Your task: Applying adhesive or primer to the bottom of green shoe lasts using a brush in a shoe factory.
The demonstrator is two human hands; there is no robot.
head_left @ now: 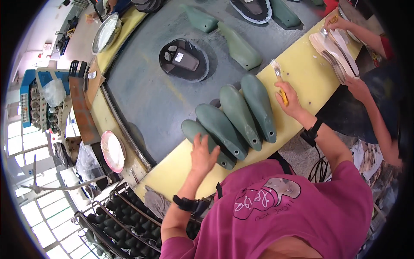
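Four green shoe lasts lie side by side on the yellow table edge in front of me, soles up and their holed ends toward me. My left hand (204, 156) rests with spread fingers on the leftmost last (221, 159). To its right are a second last (220, 127), a third last (238, 112) and the rightmost last (258, 105). In my right hand (291, 100) is a brush (276, 69) with a yellow handle, bristles pointing away from me. This hand is just right of the lasts and grips the handle.
On the grey belt (142, 95) are a dark oval tray (202, 71) and more lasts (239, 47). Bowls of white paste (113, 151) stand at left. A co-worker's hand (338, 22) brushes pale shoe pieces (330, 52). A rack of dark lasts (125, 222) stands lower left.
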